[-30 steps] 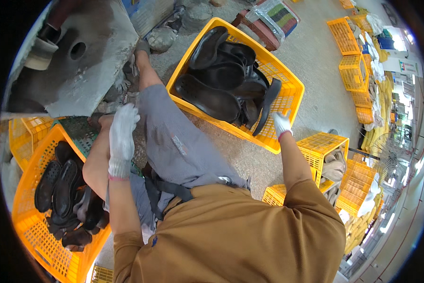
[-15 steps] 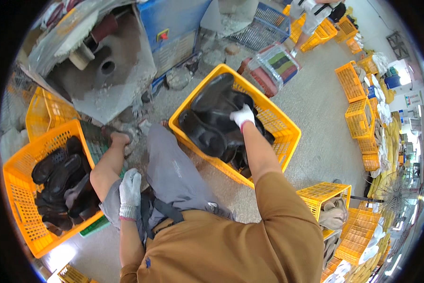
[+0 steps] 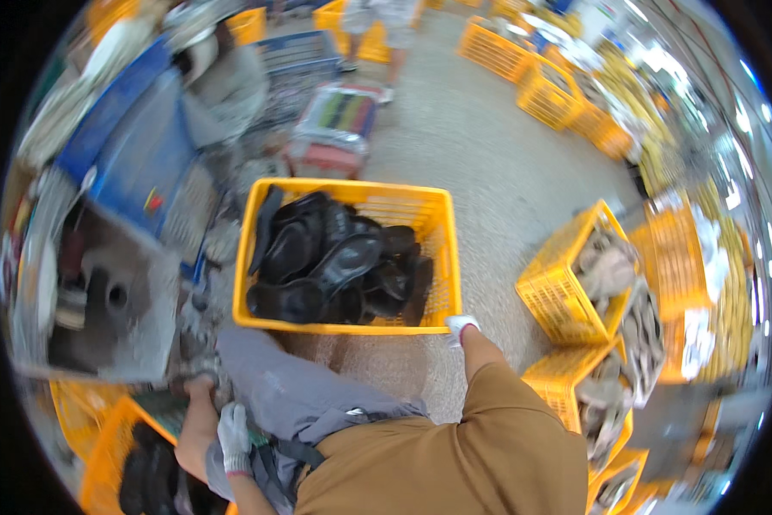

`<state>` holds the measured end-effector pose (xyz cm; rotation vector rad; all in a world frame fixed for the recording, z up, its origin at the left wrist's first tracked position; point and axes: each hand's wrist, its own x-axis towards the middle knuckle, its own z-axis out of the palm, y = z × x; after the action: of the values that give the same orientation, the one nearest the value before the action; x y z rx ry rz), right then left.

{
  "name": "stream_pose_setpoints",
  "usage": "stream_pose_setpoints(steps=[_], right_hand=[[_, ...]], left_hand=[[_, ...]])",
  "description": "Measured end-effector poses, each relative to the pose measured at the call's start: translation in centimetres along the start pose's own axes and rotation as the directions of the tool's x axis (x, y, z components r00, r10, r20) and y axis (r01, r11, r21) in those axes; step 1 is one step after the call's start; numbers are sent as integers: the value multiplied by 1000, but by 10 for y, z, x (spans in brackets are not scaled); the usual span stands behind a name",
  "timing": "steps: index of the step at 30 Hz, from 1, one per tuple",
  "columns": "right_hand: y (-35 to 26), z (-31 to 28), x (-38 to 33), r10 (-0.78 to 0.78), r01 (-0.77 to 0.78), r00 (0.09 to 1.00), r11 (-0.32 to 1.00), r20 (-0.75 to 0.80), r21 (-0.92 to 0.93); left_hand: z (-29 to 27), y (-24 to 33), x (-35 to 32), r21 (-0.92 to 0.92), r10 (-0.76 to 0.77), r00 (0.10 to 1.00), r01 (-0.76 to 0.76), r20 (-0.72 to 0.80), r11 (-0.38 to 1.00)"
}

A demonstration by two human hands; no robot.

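Although I cannot tell whether the right hand (image 3: 461,324) pinches or merely touches the near right corner of the crate (image 3: 360,186), nor how tightly the left hand (image 3: 233,429) curls, soles (image 3: 352,257) lie heaped inside, none visibly lifted out.

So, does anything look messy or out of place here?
Mainly the grey clutter beside the blue machine: it looks dusty and scattered against the smoother floor to the right. In the front crate, black soles lie jumbled, but none has visibly spilled out.
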<state>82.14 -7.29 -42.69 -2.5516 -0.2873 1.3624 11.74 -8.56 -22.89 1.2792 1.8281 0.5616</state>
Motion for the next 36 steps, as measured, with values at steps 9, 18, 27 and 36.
stream_pose_setpoints(steps=[9, 18, 27, 36], right_hand=[[169, 19, -79, 47, -47, 999, 992, -8, -116], [305, -60, -70, 532, -331, 839, 666, -114, 668], [242, -107, -104, 365, -380, 924, 847, 112, 372], [10, -73, -164, 155, 817, 565, -246, 810, -522]], left_hand=[[-41, -48, 85, 255, -178, 984, 167, 21, 952], [56, -93, 46, 568, -45, 575, -816, 817, -108], [96, -12, 12, 487, -247, 793, -72, 557, 870], [119, -38, 37, 434, -301, 709, -8, 638, 901]])
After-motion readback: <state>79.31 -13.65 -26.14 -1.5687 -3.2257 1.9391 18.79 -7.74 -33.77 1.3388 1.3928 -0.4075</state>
